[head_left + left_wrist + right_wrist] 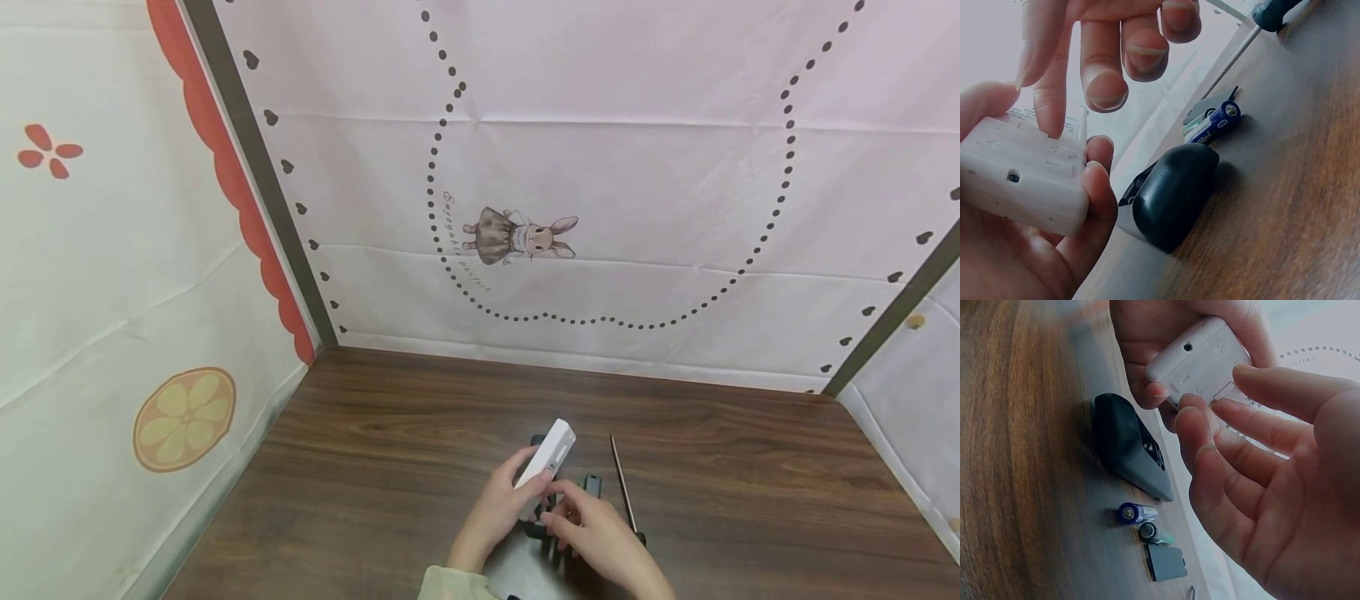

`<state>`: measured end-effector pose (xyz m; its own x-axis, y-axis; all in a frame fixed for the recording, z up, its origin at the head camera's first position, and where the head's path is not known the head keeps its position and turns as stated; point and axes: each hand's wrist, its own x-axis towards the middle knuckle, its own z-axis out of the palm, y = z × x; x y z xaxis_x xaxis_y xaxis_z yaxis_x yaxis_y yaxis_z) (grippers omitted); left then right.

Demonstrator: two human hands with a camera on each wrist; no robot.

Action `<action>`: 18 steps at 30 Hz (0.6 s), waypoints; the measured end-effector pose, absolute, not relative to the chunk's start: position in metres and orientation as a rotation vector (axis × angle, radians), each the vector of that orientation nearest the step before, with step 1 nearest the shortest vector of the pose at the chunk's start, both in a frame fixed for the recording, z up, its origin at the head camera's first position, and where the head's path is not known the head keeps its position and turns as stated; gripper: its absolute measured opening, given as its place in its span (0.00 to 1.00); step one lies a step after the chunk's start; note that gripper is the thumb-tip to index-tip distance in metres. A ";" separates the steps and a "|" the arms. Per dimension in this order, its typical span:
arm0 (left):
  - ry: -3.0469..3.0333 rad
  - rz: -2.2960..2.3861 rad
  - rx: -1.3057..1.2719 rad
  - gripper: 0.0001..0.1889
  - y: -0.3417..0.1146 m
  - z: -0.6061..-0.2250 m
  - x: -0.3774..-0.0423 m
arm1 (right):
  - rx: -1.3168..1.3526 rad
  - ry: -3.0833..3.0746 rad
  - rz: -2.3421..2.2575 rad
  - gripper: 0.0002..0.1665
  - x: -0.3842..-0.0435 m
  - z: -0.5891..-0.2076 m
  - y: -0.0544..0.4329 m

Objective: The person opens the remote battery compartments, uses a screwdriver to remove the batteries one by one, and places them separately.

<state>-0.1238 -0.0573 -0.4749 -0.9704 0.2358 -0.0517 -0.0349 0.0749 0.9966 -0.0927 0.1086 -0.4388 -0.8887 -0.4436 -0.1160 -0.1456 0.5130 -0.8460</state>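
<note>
My left hand point(495, 504) grips a slim white device point(551, 454), its small end with a dark round hole facing the wrist cameras. Fingers and thumb wrap its sides. At that device's face, my right hand point(596, 533) has its fingers extended and loosely bent; in the left wrist view one fingertip touches a small tab near the edge. Nothing shows pinched in the right hand. Below lies a black-and-grey device point(1119, 440) with an opening in its upper face. Beside it are a blue battery point(1138, 513), a dark-and-green battery point(1155, 535) and a small grey cover point(1167, 562).
A screwdriver point(624, 483) lies on the wooden table point(390, 467), right of the hands, its dark handle toward the near side. Printed cloth walls point(615, 200) enclose the table at the back and both sides.
</note>
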 end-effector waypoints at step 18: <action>2.166 1.975 0.195 0.25 -0.057 -0.474 -0.123 | -0.517 2.447 -1.340 0.22 -0.092 -0.441 0.109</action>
<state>-0.1228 -0.0574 -0.4737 -0.9706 0.2330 -0.0605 -0.0388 0.0968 0.9946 -0.0919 0.1091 -0.4412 -0.8892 -0.4484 -0.0903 -0.1656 0.4996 -0.8503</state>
